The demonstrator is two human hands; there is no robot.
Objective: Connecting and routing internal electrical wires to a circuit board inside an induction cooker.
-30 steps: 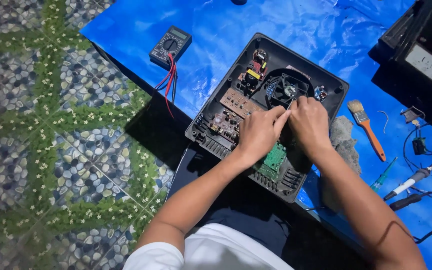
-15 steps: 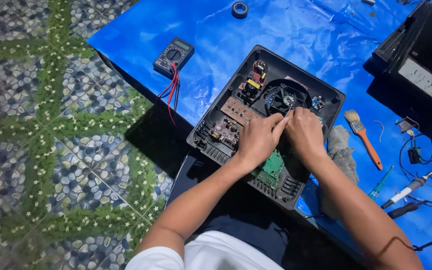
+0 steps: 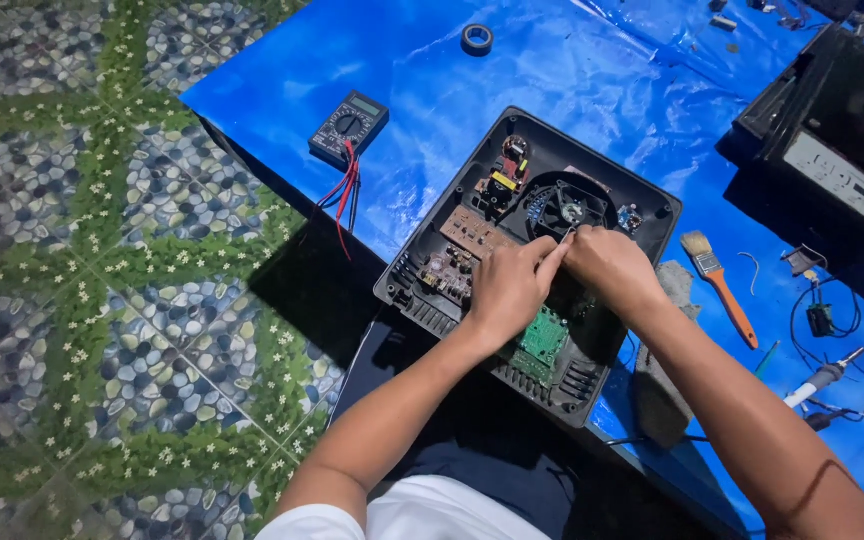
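Left hand [image 3: 508, 288]: rests on the middle of the opened black appliance [image 3: 527, 260], fingers [image 3: 549, 262] curled together and reaching toward the fan; whether they pinch anything cannot be told.
Right hand [image 3: 610, 268]: just right of the left hand, touching it at the fingertips; fingers bunched together over a small spot at the near edge of the fan [image 3: 564, 210].
Thing under the fingers: a small light-coloured part or wire end shows just at the tips of both hands, too small to tell what it is.
Black appliance: lies open and tilted on the blue sheet [image 3: 452, 90], its near edge toward the person.
Inside it: brown circuit board [image 3: 472, 232] left of the hands, green circuit board [image 3: 539, 338] just near them, partly under the left wrist.
Left and far: multimeter [image 3: 349, 128] with red and black leads, well apart from the hands.
Far: roll of tape [image 3: 477, 39].
Right: paintbrush [image 3: 718, 285] with orange handle, near the right forearm; farther right, a second black device [image 3: 837, 140].
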